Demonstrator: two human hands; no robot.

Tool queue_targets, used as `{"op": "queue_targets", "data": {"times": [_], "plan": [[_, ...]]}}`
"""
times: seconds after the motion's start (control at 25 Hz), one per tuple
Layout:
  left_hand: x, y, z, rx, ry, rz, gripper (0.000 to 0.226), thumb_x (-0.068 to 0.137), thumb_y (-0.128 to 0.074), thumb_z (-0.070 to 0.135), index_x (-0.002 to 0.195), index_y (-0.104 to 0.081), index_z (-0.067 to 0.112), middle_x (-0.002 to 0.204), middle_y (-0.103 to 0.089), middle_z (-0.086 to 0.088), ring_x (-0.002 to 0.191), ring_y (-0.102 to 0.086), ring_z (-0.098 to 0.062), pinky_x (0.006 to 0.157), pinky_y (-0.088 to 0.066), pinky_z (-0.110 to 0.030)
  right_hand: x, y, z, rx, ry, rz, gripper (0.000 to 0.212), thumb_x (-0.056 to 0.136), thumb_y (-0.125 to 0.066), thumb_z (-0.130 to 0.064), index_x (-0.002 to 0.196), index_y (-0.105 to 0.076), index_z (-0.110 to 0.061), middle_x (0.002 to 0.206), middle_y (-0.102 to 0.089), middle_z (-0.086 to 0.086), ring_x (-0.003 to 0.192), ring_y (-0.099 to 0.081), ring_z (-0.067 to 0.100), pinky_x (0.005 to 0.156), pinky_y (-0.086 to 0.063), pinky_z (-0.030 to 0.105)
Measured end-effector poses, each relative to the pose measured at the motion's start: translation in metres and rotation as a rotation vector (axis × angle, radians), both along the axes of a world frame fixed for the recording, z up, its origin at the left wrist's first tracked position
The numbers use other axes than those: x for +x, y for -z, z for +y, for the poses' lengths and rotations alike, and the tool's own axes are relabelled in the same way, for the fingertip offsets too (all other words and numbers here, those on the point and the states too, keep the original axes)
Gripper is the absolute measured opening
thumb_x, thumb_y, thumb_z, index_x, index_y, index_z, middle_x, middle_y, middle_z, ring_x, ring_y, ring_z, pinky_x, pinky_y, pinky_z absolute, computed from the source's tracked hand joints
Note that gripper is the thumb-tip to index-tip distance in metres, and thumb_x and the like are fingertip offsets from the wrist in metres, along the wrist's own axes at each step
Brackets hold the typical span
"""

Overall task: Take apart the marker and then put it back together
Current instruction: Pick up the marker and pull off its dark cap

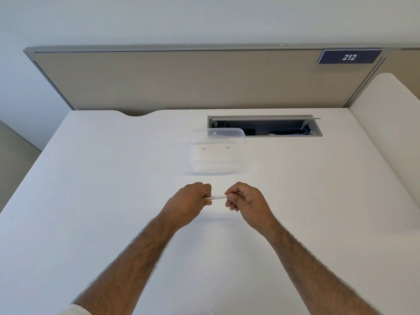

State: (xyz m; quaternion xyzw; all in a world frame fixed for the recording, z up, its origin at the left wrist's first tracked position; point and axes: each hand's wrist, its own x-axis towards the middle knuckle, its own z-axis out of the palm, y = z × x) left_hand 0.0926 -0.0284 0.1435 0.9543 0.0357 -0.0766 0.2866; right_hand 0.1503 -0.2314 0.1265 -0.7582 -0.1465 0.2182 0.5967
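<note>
A thin white marker [217,197] lies level between my two hands, a little above the white desk. My left hand [190,202] is closed around its left end, fingers curled over it. My right hand [245,198] pinches the right end between thumb and fingers. Only the short middle stretch of the barrel shows; both ends are hidden inside my fists, so I cannot tell whether a cap is on.
A clear plastic container [217,165] with its lid propped behind it stands just beyond my hands. Further back an open cable hatch [264,125] is cut into the white desk [91,178]. A beige partition [181,80] closes off the far edge.
</note>
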Motion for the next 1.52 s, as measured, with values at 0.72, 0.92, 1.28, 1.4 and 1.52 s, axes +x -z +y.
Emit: {"op": "queue_targets", "data": {"times": [0.72, 0.92, 1.28, 1.4, 1.52], "plan": [[0.004, 0.005, -0.006, -0.116, 0.135, -0.025, 0.016, 0.1, -0.055, 0.017, 0.085, -0.056, 0.021, 0.082, -0.048, 0.01, 0.076, -0.049, -0.013, 0.068, -0.041, -0.027, 0.007, -0.001, -0.004, -0.037, 0.01, 0.007, 0.012, 0.094, -0.061, -0.004, 0.084, -0.069, -0.004, 0.067, -0.07, 0.011, 0.057, -0.058, 0.016, 0.057, -0.046, 0.02], [0.002, 0.002, -0.002, -0.097, 0.084, -0.02, 0.015, 0.1, -0.052, 0.027, 0.087, -0.051, 0.032, 0.085, -0.051, 0.011, 0.08, -0.051, -0.011, 0.072, -0.051, -0.042, 0.009, -0.007, -0.005, -0.026, -0.001, 0.018, 0.012, 0.096, -0.062, -0.007, 0.09, -0.072, -0.003, 0.068, -0.069, 0.013, 0.057, -0.057, 0.015, 0.053, -0.044, 0.017], [-0.001, -0.009, -0.002, -0.01, 0.009, -0.006, 0.013, 0.103, -0.053, 0.031, 0.104, -0.066, 0.03, 0.094, -0.058, 0.011, 0.087, -0.054, -0.008, 0.073, -0.049, -0.038, 0.028, -0.019, -0.008, -0.321, -0.148, -0.014, 0.011, 0.08, -0.072, -0.018, 0.08, -0.077, -0.028, 0.078, -0.075, 0.004, 0.071, -0.068, 0.023, 0.063, -0.055, 0.048], [-0.002, -0.004, -0.001, -0.019, 0.019, -0.018, 0.014, 0.104, -0.05, 0.027, 0.105, -0.063, 0.029, 0.096, -0.06, 0.012, 0.088, -0.055, -0.011, 0.074, -0.052, -0.04, 0.031, -0.026, -0.008, -0.38, -0.165, -0.078, 0.011, 0.086, -0.071, -0.013, 0.086, -0.076, -0.022, 0.077, -0.072, -0.001, 0.067, -0.062, 0.011, 0.062, -0.054, 0.04], [-0.002, -0.003, 0.0, 0.004, 0.028, -0.023, 0.013, 0.104, -0.049, 0.026, 0.104, -0.062, 0.029, 0.095, -0.06, 0.012, 0.086, -0.055, -0.012, 0.074, -0.054, -0.042, 0.033, -0.031, -0.007, -0.417, -0.175, -0.169, 0.007, 0.087, -0.071, -0.013, 0.088, -0.076, -0.017, 0.075, -0.066, -0.009, 0.069, -0.058, 0.01, 0.064, -0.045, 0.024]]}}
